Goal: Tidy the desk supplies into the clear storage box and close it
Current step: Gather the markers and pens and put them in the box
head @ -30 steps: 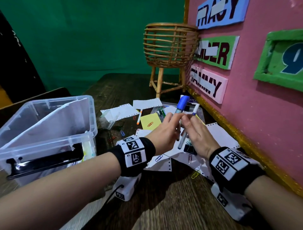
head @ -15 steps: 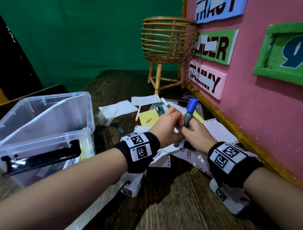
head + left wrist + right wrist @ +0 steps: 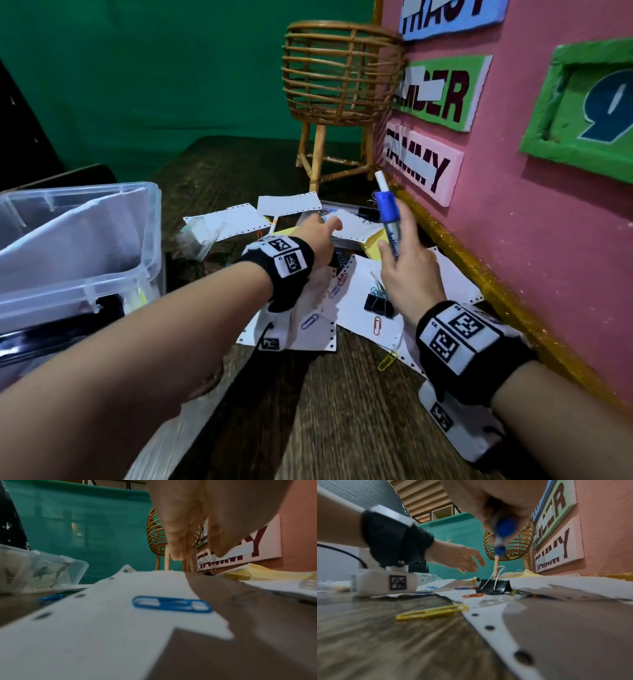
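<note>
My right hand [image 3: 407, 260] grips a blue-capped marker [image 3: 388, 219] and a white pen [image 3: 381, 181] together, held upright near the pink wall; in the right wrist view the marker [image 3: 502, 528] points away from the palm. My left hand [image 3: 318, 233] reaches forward over the scattered papers [image 3: 356, 301] with fingers extended and nothing in it; its fingers [image 3: 178, 545] hang straight above a sheet. The clear storage box [image 3: 78, 246] stands open at the left with white paper inside. A black binder clip [image 3: 378, 303] and coloured paper clips lie on the papers.
A rattan basket stand [image 3: 337, 78] stands at the back by the pink wall [image 3: 548, 240]. A small clear plastic container [image 3: 198, 236] lies beside the box. A yellow paper clip [image 3: 387, 360] and a yellow sticky pad [image 3: 375, 245] lie on the wooden desk.
The hands were together on the marker and pen; now the left hand has let go and reaches forward over the papers, while the right hand keeps both pens and has lifted slightly right.
</note>
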Demonstrator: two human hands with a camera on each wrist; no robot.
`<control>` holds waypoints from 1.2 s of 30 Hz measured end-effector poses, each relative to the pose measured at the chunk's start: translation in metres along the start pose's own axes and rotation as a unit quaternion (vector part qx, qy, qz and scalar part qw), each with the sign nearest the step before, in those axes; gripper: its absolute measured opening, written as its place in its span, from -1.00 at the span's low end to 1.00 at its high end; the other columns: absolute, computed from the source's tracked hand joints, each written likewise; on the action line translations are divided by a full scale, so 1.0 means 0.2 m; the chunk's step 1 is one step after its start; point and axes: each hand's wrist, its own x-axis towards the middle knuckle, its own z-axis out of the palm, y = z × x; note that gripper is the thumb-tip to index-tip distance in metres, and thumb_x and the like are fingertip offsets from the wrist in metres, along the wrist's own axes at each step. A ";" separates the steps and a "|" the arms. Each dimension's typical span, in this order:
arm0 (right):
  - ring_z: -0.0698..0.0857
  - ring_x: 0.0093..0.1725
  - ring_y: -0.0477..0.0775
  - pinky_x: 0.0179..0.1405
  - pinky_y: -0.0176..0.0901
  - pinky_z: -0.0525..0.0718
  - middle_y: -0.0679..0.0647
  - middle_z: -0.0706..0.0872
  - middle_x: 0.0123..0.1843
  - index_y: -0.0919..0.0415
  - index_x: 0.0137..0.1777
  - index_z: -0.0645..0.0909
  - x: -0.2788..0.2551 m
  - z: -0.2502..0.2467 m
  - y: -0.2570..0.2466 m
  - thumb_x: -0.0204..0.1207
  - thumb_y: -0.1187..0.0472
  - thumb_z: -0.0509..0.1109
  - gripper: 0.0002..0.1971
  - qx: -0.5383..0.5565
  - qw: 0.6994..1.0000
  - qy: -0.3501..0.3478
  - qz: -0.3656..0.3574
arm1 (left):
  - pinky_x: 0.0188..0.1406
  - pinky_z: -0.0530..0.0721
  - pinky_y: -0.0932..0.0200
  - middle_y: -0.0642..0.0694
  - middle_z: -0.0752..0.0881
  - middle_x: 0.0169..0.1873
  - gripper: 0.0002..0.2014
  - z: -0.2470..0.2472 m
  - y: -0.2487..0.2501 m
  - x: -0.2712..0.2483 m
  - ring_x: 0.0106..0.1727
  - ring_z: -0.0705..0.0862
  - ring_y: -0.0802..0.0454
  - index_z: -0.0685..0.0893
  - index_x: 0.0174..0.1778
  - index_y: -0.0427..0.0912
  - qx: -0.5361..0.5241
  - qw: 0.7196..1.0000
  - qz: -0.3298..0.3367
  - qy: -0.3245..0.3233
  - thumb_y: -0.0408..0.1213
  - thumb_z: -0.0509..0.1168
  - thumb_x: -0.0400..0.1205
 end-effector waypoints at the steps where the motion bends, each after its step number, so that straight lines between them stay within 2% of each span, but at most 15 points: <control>1: 0.51 -0.39 0.04 -0.48 -0.15 0.33 0.05 0.56 -0.25 -0.16 0.62 -0.08 0.00 0.00 0.00 0.66 0.18 0.14 -0.37 -0.006 1.000 -0.017 -0.006 | 0.36 0.51 -0.05 -0.30 0.43 0.38 -0.55 0.02 -0.01 0.04 0.38 0.49 -0.24 0.33 0.49 -0.05 0.018 1.000 0.009 -0.019 -0.26 0.17 0.66; 3: 0.48 -0.43 -0.02 -0.52 -0.14 0.34 0.05 0.52 -0.30 -0.25 0.60 -0.26 0.00 0.00 0.00 0.67 0.15 0.13 -0.29 -0.031 0.999 -0.044 -0.007 | 0.39 0.50 -0.10 -0.31 0.46 0.38 -0.53 0.04 -0.03 0.10 0.38 0.51 -0.26 0.29 0.53 -0.02 0.058 0.997 0.005 -0.053 -0.09 0.12 0.68; 6: 0.55 -0.31 0.13 -0.34 -0.10 0.42 0.14 0.57 -0.09 -0.40 0.52 -0.39 0.01 0.01 0.00 0.68 0.11 0.11 -0.26 -0.064 0.996 -0.063 -0.012 | 0.42 0.47 -0.11 -0.28 0.51 0.39 -0.54 0.05 -0.04 0.15 0.42 0.49 -0.25 0.38 0.49 -0.08 0.123 0.988 -0.010 -0.090 0.01 0.04 0.70; 11: 0.61 -0.16 0.20 -0.25 -0.06 0.51 0.18 0.50 0.22 -0.57 0.34 -0.43 0.00 0.00 -0.02 0.70 0.17 0.05 -0.27 -0.083 0.993 -0.079 -0.030 | 0.19 0.60 0.01 -0.25 0.66 0.23 -0.65 0.01 -0.04 0.15 0.27 0.61 -0.24 0.61 0.30 -0.17 0.134 0.990 -0.018 -0.044 -0.11 0.17 0.67; 15: 0.42 -0.44 -0.05 -0.52 -0.25 0.32 0.10 0.43 0.03 -0.53 0.36 -0.43 0.00 -0.01 -0.01 0.70 0.24 0.07 -0.23 -0.094 0.993 -0.072 -0.026 | 0.16 0.65 -0.01 -0.28 0.70 0.19 -0.72 -0.03 -0.04 0.12 0.22 0.66 -0.24 0.67 0.21 -0.30 0.076 0.995 -0.065 0.013 -0.40 0.23 0.60; 17: 0.42 -0.43 -0.08 -0.48 -0.19 0.39 0.06 0.38 0.02 -0.51 0.46 -0.29 0.00 0.00 0.00 0.67 0.33 0.08 -0.22 -0.098 0.993 -0.069 -0.017 | 0.20 0.66 -0.03 -0.30 0.69 0.20 -0.72 -0.04 -0.04 0.11 0.23 0.65 -0.25 0.66 0.21 -0.34 0.057 0.995 -0.073 0.027 -0.43 0.19 0.61; 19: 0.57 -0.24 0.05 -0.25 -0.10 0.53 0.07 0.41 0.13 -0.43 0.52 0.10 0.01 0.01 0.02 0.63 0.40 0.07 -0.29 -0.094 0.992 -0.079 -0.002 | 0.24 0.65 -0.03 -0.30 0.68 0.21 -0.71 -0.04 -0.04 0.09 0.26 0.63 -0.23 0.65 0.22 -0.35 0.049 0.996 -0.071 0.029 -0.43 0.17 0.62; 21: 0.61 -0.02 0.19 -0.16 -0.10 0.52 0.11 0.47 0.22 -0.28 0.42 0.43 0.02 0.03 0.04 0.63 0.38 0.08 -0.45 -0.100 0.990 -0.095 0.015 | 0.25 0.64 0.01 -0.29 0.66 0.23 -0.70 -0.05 -0.03 0.06 0.28 0.62 -0.22 0.63 0.24 -0.34 0.034 0.996 -0.075 0.042 -0.47 0.13 0.63; 24: 0.59 0.16 0.27 0.06 -0.02 0.54 0.19 0.52 0.31 -0.14 0.40 0.49 0.02 0.04 0.05 0.68 0.17 0.09 -0.64 -0.098 0.988 -0.106 0.051 | 0.20 0.65 0.01 -0.28 0.72 0.15 -0.70 -0.07 0.00 0.00 0.20 0.66 -0.23 0.69 0.15 -0.28 -0.028 0.991 -0.064 0.111 -0.53 0.14 0.59; 26: 0.56 0.24 0.31 0.18 0.01 0.51 0.27 0.51 0.36 -0.07 0.43 0.47 0.02 0.03 0.04 0.68 0.03 0.09 -0.64 -0.087 0.988 -0.098 0.076 | 0.18 0.65 0.03 -0.26 0.76 0.06 -0.71 -0.08 0.00 -0.05 0.14 0.68 -0.23 0.72 0.08 -0.25 -0.085 0.981 -0.039 0.172 -0.53 0.15 0.59; 29: 0.55 0.23 0.33 0.19 0.02 0.50 0.33 0.48 0.33 0.00 0.48 0.42 0.01 0.00 0.02 0.66 -0.07 0.07 -0.57 -0.070 0.991 -0.062 0.094 | 0.00 0.61 0.20 -0.19 0.81 -0.11 -0.80 -0.08 -0.01 -0.17 -0.06 0.73 -0.11 0.76 -0.04 -0.28 -0.192 0.951 0.013 0.243 -0.51 0.23 0.58; 31: 0.55 0.19 0.34 0.18 0.03 0.50 0.32 0.49 0.27 0.02 0.49 0.39 0.01 -0.02 0.01 0.64 -0.16 0.01 -0.50 -0.055 0.993 -0.034 0.100 | -0.12 0.64 0.29 -0.09 0.76 -0.27 -0.86 -0.08 -0.01 -0.27 -0.29 0.71 0.07 0.76 -0.11 -0.28 -0.267 0.934 0.036 0.236 -0.50 0.29 0.57; 33: 0.54 0.11 0.32 0.13 0.03 0.48 0.29 0.50 0.18 0.07 0.42 0.46 0.01 -0.02 0.00 0.63 -0.19 -0.03 -0.47 -0.044 0.994 -0.022 0.093 | -0.31 0.69 0.40 -0.06 0.72 -0.35 -0.87 -0.08 0.01 -0.36 -0.50 0.66 0.28 0.72 -0.18 -0.23 -0.348 0.920 0.053 0.174 -0.51 0.32 0.58; 35: 0.48 -0.07 0.22 -0.08 -0.08 0.41 0.22 0.49 -0.01 0.20 0.05 0.60 0.01 -0.01 0.00 0.63 -0.19 -0.02 -0.49 -0.014 0.997 -0.012 0.073 | -0.38 0.72 0.40 -0.14 0.71 -0.37 -0.83 -0.08 0.04 -0.44 -0.53 0.66 0.26 0.66 -0.24 -0.20 -0.397 0.909 0.085 0.096 -0.55 0.33 0.56; 36: 0.45 -0.13 0.17 -0.13 -0.14 0.35 0.18 0.48 -0.08 0.20 -0.17 0.56 0.01 -0.01 0.00 0.62 -0.18 0.02 -0.52 0.011 0.998 -0.001 0.061 | -0.38 0.74 0.34 -0.16 0.69 -0.39 -0.80 -0.07 0.06 -0.47 -0.51 0.66 0.16 0.62 -0.28 -0.17 -0.402 0.907 0.104 0.072 -0.55 0.34 0.55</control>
